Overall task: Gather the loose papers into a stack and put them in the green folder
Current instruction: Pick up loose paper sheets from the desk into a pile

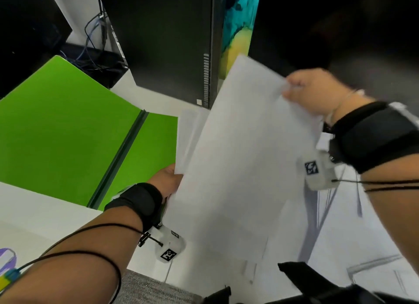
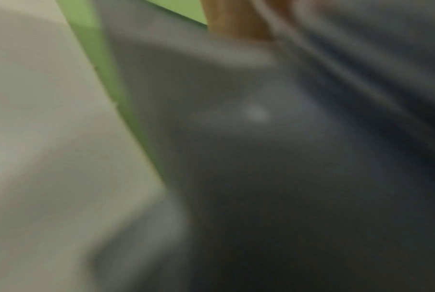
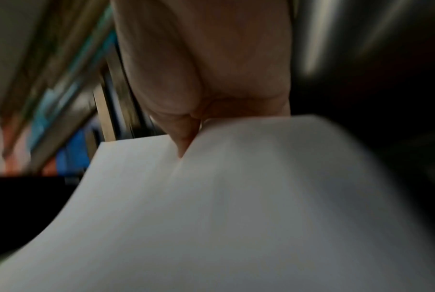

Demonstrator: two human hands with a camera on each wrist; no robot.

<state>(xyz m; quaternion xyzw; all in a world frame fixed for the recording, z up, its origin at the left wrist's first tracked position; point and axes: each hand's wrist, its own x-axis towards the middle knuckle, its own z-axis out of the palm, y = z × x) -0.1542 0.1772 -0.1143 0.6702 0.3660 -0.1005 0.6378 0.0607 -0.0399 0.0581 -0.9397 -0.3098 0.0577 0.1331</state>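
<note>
papers (image 1: 238,158): we've got the white sheets lifted between both hands, edges not quite lined up
right hand (image 1: 310,93): pinching the far top corner
left hand (image 1: 166,179): gripping the near left edge, fingers hidden under the sheets
green folder (image 1: 68,127): lying open just left of our left hand
left wrist view: too blurry, mostly grey smear

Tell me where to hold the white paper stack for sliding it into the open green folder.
Keep two opposite edges: the right hand pinches the far top edge, the left hand supports the near left edge. The stack of white papers sags between them, so one-sided holds would let it droop short of the green folder.
</note>
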